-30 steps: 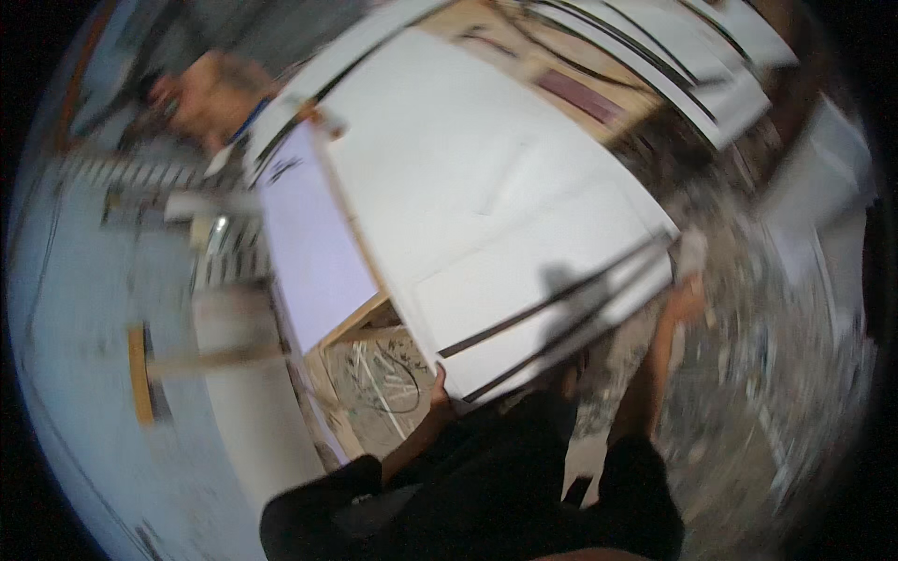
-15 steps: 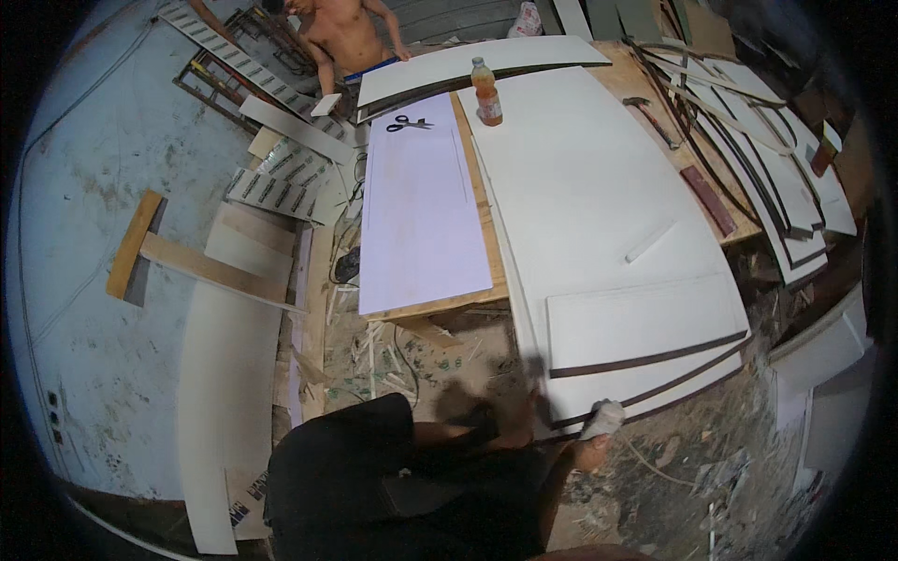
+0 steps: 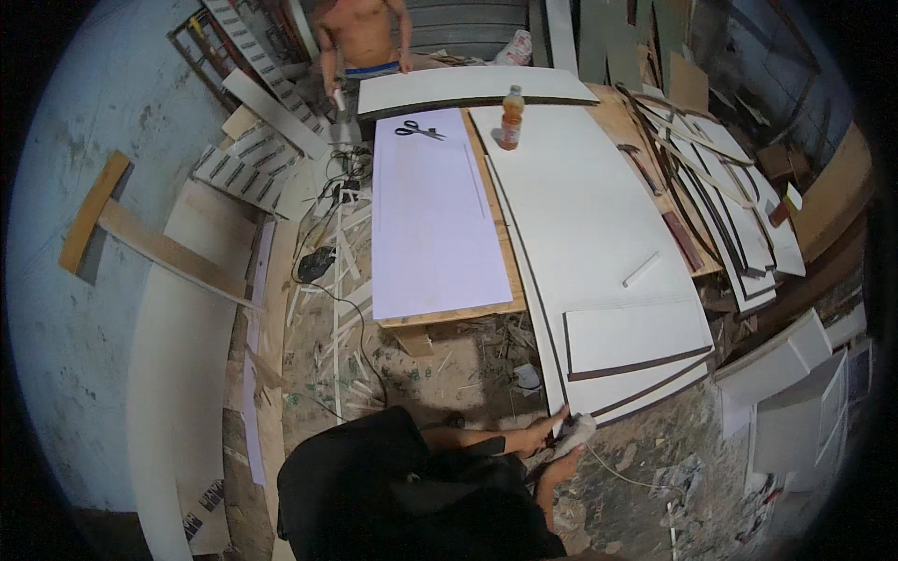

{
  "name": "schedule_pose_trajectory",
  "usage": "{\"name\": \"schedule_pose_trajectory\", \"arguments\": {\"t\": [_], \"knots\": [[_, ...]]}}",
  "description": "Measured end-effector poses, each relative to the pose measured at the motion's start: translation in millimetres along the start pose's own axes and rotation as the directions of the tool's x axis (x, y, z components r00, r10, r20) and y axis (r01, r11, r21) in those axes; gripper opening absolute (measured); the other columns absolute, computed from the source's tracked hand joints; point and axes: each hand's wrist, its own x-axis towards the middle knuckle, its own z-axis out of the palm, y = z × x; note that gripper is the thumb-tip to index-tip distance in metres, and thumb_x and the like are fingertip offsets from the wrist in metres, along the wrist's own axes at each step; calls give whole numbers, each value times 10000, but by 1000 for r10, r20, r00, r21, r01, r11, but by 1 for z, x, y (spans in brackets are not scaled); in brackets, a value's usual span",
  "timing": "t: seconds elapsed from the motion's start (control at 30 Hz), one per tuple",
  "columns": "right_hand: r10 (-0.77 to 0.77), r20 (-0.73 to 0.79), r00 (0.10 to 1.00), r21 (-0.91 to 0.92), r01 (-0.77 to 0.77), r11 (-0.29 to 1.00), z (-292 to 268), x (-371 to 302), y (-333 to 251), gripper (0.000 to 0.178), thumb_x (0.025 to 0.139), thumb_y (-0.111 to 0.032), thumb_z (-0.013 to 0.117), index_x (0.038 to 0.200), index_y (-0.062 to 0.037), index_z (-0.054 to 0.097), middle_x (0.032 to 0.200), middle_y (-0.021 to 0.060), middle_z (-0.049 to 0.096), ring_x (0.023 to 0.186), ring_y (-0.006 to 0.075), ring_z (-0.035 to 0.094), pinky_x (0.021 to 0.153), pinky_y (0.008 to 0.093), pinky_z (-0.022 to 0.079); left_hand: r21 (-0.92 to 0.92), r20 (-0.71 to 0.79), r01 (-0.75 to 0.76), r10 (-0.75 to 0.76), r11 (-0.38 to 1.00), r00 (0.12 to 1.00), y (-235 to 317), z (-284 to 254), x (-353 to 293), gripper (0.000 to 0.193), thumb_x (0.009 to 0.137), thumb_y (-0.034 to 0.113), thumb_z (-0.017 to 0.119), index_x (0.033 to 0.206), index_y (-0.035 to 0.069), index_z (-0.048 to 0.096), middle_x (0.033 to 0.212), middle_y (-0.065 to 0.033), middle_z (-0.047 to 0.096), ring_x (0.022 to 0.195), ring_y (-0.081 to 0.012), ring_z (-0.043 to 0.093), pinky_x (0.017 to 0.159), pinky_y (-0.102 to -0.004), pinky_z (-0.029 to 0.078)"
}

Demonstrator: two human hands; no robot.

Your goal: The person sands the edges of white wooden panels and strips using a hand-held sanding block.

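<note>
The fingers of my right hand [image 3: 561,465] are wrapped round a whitish hand tool [image 3: 578,432] with a cord trailing from it. This tool is at the near end of a long white board [image 3: 599,224], close to its dark-edged corner. My left hand [image 3: 541,434] reaches in from the left to the same corner, one digit stretched out along the board's edge; its other fingers are partly hidden. On the board near me lies a smaller white panel [image 3: 636,341] with a dark edge strip. A pale stick [image 3: 642,269] rests beyond it.
A lilac panel [image 3: 435,224] on a wooden table bears black scissors [image 3: 419,130]. A bottle of orange drink [image 3: 512,119] stands on the long board. A hammer [image 3: 641,168] and dark edging strips [image 3: 692,178] are at right. Scraps and a cable litter the floor. A co-worker [image 3: 365,42] stands beyond.
My left hand has moved right, up to the board's corner. My right hand and the tool have shifted left towards it. The view has turned, and the co-worker's arm has moved.
</note>
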Motion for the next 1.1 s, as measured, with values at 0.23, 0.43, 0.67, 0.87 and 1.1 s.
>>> {"name": "schedule_pose_trajectory", "arguments": {"t": [0.23, 0.43, 0.67, 0.87, 1.1], "knots": [[402, 335, 852, 344, -508, 790, -16, 26, -27, 744, 913, -595, 361, 1266, 52, 459, 1185, 187, 543, 1014, 316, 556, 854, 395, 439, 255, 438, -137, 12, 957, 899, -31, -36, 17, 601, 796, 538, 643, 1151, 59, 563, 1013, -101, 614, 853, -190, 610, 722, -305, 515], [134, 22, 991, 36, -135, 990, -13, 23, -65, 736, 944, -555, 313, 1201, 109, 499, 1107, 238, 575, 966, 333, 562, 835, 411, 436, 415, 399, -42, -139, 909, 906, 26, -34, -73, 478, 853, 451, 603, 1128, 64, 553, 987, -85, 592, 843, -170, 578, 735, -301, 498], [69, 176, 982, 147, -95, 985, -20, 62, -5, 679, 940, -506, 374, 1263, 87, 449, 1218, 235, 511, 1067, 363, 508, 930, 426, 386, 480, 457, -43, -208, 876, 865, 4, -51, 24, 627, 812, 495, 623, 1244, 61, 486, 1116, -131, 537, 895, -218, 548, 745, -312, 481], [183, 145, 972, 123, -201, 972, -13, 10, -73, 682, 941, -510, 380, 1222, 104, 473, 1171, 233, 531, 1043, 343, 513, 913, 400, 395, 386, 627, -248, -56, 888, 777, -3, -72, -19, 594, 824, 467, 623, 1274, 104, 491, 1220, -167, 487, 945, -229, 522, 753, -353, 485], [117, 201, 973, 189, -156, 970, -14, 36, -13, 707, 938, -530, 392, 1163, 134, 487, 1123, 210, 544, 959, 293, 529, 855, 389, 410, 563, 380, -44, -212, 825, 900, 3, -51, 1, 546, 844, 476, 592, 1231, 100, 511, 1118, -104, 513, 838, -188, 489, 674, -322, 454]]}}
